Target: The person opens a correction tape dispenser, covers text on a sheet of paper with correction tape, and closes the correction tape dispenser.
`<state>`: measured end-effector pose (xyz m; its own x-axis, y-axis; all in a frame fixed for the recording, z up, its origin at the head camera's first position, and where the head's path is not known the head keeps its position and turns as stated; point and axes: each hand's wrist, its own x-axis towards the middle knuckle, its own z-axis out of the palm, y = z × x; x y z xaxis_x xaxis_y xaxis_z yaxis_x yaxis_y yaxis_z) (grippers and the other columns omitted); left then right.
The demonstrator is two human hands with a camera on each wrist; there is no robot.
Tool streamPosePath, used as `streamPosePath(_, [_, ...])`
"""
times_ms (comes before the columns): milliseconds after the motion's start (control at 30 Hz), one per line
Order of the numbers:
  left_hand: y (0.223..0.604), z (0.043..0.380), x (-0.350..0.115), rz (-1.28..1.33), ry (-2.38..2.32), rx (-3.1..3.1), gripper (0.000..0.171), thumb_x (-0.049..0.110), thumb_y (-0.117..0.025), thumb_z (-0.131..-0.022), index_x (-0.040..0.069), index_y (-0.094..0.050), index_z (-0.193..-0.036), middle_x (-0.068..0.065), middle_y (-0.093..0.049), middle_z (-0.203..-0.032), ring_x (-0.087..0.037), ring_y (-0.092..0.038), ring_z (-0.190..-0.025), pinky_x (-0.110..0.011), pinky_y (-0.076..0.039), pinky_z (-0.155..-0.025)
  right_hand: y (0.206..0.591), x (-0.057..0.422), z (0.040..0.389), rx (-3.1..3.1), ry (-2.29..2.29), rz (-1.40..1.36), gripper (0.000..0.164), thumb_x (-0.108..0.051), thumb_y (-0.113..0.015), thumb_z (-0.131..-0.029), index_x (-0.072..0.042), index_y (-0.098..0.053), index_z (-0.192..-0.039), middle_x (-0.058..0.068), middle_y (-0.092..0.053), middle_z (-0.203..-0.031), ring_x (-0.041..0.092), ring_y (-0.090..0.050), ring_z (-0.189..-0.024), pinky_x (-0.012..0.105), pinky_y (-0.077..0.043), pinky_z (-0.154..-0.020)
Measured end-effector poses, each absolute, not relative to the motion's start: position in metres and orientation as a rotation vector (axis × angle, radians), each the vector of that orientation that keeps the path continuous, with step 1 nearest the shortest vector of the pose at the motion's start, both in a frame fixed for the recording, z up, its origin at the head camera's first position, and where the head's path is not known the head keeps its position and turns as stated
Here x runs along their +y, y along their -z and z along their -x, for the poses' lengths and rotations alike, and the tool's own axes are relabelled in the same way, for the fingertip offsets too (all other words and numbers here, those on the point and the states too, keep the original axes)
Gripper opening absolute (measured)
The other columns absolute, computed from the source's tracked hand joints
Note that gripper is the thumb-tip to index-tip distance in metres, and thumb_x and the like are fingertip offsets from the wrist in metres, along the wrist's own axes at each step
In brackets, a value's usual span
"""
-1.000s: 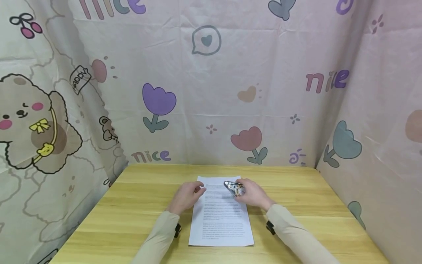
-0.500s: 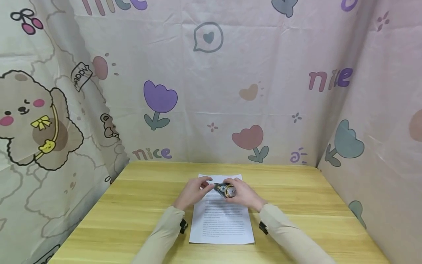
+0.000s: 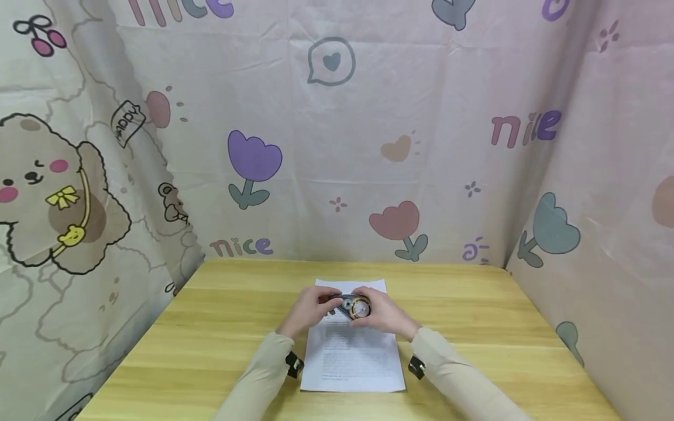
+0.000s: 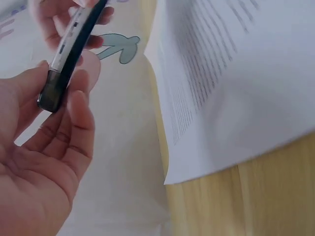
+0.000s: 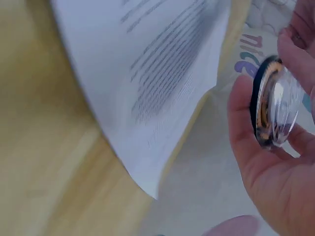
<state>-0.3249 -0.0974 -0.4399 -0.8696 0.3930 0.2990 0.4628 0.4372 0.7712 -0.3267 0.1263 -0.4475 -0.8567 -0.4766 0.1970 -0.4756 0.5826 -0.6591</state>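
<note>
Observed since the view of a second ago: the teardrop-shaped device (image 3: 359,308), then nearer the worktop's right edge, has come leftward over the middle of the printed sheet (image 3: 363,383). The left hand (image 3: 308,310), formerly well apart from it, now meets its narrow end. The sheet lies where it did, between the left and right edges of the worktop (image 3: 221,316), its top close to the far edge.

Grip, left: closed to the device's thickness, thumb and fingers pinching the dark, narrow tip. Grip, right: the right hand (image 3: 388,313) is spread about the broad, round end with its clear dome, thumb on the near side, fingers on the far. The device is held above the sheet; how high is hard to judge from the head view.
</note>
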Motion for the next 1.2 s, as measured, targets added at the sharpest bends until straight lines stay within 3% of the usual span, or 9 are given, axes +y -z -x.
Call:
streamPosePath(133, [0.439, 0.326, -0.097, 0.726, 1.589, -2.529, 0.027, 0.017, -0.069, -0.092, 0.0, -0.071, -0.113, -0.012, -0.074, -0.09, -0.03, -0.069, -0.073, -0.045, -0.06, -0.067, 0.447, 0.131, 0.331, 2.464, 1.484, 0.701, 0.048, -0.018, -0.078, -0.084, -0.01, -0.056, -0.126, 0.017, -0.062, -0.114, 0.018, -0.064, -0.089, 0.039, -0.06, -0.07])
streamPosePath(200, [0.437, 0.327, -0.097, 0.701, 1.645, -2.495, 0.027, 0.016, -0.07, -0.091, 0.002, -0.072, -0.113, -0.012, -0.075, -0.088, -0.032, -0.07, -0.074, -0.047, -0.06, -0.069, 0.447, 0.132, 0.333, 2.304, 1.61, 0.651, 0.043, -0.016, -0.073, -0.089, -0.007, -0.054, -0.126, 0.022, -0.061, -0.115, 0.021, -0.067, -0.09, 0.041, -0.062, -0.071])
streamPosePath(367, [0.432, 0.325, -0.098, 0.674, 1.698, -2.451, 0.025, 0.016, -0.072, -0.089, 0.003, -0.074, -0.111, -0.012, -0.075, -0.088, -0.035, -0.071, -0.076, -0.042, -0.061, -0.07, 0.446, 0.132, 0.335, 2.124, 1.735, 0.646, 0.039, -0.019, -0.064, -0.096, -0.007, -0.049, -0.129, 0.026, -0.06, -0.119, 0.027, -0.071, -0.096, 0.04, -0.062, -0.077])
streamPosePath(633, [0.435, 0.324, -0.101, 0.699, 1.73, -2.56, 0.023, 0.014, -0.073, -0.088, 0.004, -0.075, -0.109, -0.012, -0.076, -0.093, -0.018, -0.071, -0.071, -0.03, -0.061, -0.067, 0.444, 0.137, 0.333, 2.146, 1.623, 0.693, 0.034, -0.014, -0.064, -0.095, -0.009, -0.052, -0.127, 0.025, -0.056, -0.121, 0.027, -0.069, -0.093, 0.043, -0.062, -0.073])
streamPosePath(867, [0.431, 0.32, -0.101, 0.728, 1.756, -2.597, 0.023, 0.011, -0.073, -0.087, 0.001, -0.075, -0.108, -0.016, -0.075, -0.091, -0.028, -0.073, -0.074, -0.043, -0.062, -0.07, 0.443, 0.141, 0.337, 2.112, 1.599, 0.715, 0.033, -0.011, -0.064, -0.094, -0.008, -0.054, -0.125, 0.027, -0.056, -0.119, 0.033, -0.07, -0.089, 0.049, -0.061, -0.073])
streamPosePath(1067, [0.436, 0.323, -0.104, 0.703, 1.743, -2.621, 0.023, 0.014, -0.075, -0.086, 0.005, -0.076, -0.107, -0.013, -0.075, -0.094, -0.02, -0.072, -0.073, -0.036, -0.062, -0.069, 0.444, 0.139, 0.336, 2.148, 1.573, 0.707, 0.031, -0.011, -0.066, -0.094, -0.007, -0.055, -0.123, 0.025, -0.058, -0.117, 0.027, -0.07, -0.087, 0.044, -0.062, -0.07])
streamPosePath(1200, [0.438, 0.324, -0.104, 0.717, 1.727, -2.648, 0.021, 0.014, -0.075, -0.086, 0.004, -0.077, -0.105, -0.012, -0.075, -0.088, -0.029, -0.072, -0.074, -0.046, -0.061, -0.071, 0.446, 0.14, 0.335, 2.189, 1.535, 0.693, 0.031, -0.012, -0.066, -0.093, -0.009, -0.056, -0.122, 0.024, -0.058, -0.116, 0.024, -0.069, -0.086, 0.042, -0.062, -0.07])
